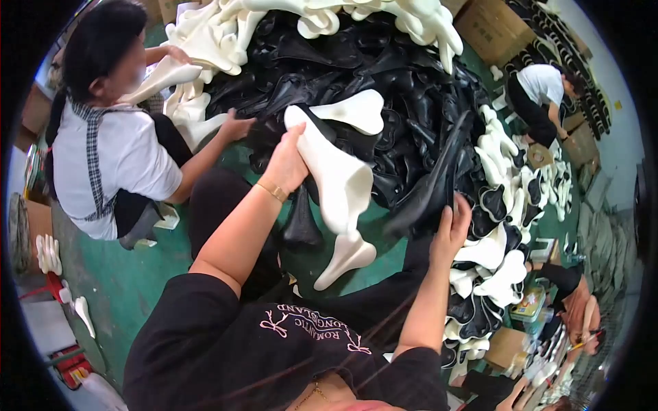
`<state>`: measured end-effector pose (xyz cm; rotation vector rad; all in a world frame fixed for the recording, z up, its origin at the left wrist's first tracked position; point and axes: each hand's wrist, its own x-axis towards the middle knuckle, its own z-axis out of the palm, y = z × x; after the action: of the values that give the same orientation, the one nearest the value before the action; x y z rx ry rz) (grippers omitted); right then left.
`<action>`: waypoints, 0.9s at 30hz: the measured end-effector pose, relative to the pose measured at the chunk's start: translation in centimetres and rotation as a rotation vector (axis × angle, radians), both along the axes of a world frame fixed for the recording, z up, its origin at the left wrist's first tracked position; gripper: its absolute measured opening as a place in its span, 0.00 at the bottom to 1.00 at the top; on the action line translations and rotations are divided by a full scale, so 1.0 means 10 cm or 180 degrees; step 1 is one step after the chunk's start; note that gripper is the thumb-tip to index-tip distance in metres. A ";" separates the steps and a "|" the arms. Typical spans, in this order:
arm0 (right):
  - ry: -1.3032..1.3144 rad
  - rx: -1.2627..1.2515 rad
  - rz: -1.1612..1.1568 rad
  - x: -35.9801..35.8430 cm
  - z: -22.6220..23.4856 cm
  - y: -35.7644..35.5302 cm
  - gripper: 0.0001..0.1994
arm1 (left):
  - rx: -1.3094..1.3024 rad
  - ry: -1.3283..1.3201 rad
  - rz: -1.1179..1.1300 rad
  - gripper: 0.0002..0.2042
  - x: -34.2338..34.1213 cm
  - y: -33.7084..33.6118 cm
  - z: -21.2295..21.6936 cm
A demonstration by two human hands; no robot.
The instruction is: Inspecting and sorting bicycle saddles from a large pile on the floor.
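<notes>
Left hand grips one white saddle, right hand one black saddle

I see my left hand on a white saddle pad that looks like smooth, matt foam. My right hand grips a black saddle shell of glossy hard plastic. The black pile shines the same way. The cardboard boxes look dull brown, the green floor smooth and painted.

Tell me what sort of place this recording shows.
Probably a workshop or small factory floor: a big heap of black saddle shells and white ones on a green floor, cardboard boxes, and other people sorting nearby.
</notes>
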<state>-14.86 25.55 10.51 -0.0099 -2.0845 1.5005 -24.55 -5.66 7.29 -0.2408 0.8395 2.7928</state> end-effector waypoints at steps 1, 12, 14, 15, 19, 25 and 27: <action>0.0119 0.0127 -0.0032 0.09 -0.01 -0.08 0.15 | -0.0119 0.0034 0.0117 0.20 0.03 0.02 -0.10; 0.0161 0.1076 0.0523 0.48 0.11 -0.89 0.10 | -0.0114 -0.0133 -0.0569 0.27 0.46 0.40 -0.02; 0.0216 0.1149 0.0546 0.45 0.10 -0.91 0.10 | -0.0055 -0.0203 -0.0666 0.28 0.49 0.40 0.04; 0.0201 0.1160 0.0560 0.43 0.09 -0.92 0.10 | -0.0041 -0.0218 -0.0655 0.28 0.48 0.40 0.03; 0.0232 0.1271 0.0522 0.40 0.06 -0.95 0.10 | 0.0059 -0.0033 -0.0751 0.27 0.50 0.36 0.02; 0.0311 0.1555 0.0397 0.41 0.02 -1.00 0.11 | 0.0020 -0.0123 -0.0962 0.28 0.51 0.34 -0.04; 0.0739 0.1951 0.0300 0.31 -0.01 -0.97 0.11 | -0.0026 -0.0220 -0.1010 0.21 0.54 0.37 -0.02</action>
<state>-11.74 15.84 10.41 0.4740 -2.2815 0.8082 -19.17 -2.00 7.07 -0.1860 0.7958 2.4728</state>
